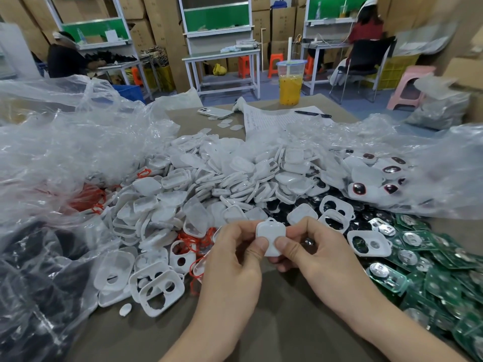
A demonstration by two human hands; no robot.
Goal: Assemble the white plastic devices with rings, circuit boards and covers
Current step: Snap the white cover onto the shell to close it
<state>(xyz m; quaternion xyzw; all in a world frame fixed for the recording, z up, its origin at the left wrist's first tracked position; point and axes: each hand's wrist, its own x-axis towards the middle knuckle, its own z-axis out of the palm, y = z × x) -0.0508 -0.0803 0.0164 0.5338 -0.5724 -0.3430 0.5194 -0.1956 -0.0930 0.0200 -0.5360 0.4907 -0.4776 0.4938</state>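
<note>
Brown table [274,322], clear bag [439,178] of white units [358,189], left hand [230,262] and right hand [321,257] fingers [261,244] pinching white device [270,235]

The heap of casings [209,178] lies left of the circuit boards [431,270], before the cup [290,84].

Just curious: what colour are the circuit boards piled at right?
The flat circuit boards are green, head view.

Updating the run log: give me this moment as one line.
left hand: pinches white device | right hand: pinches it too | circuit boards: piled right
</note>
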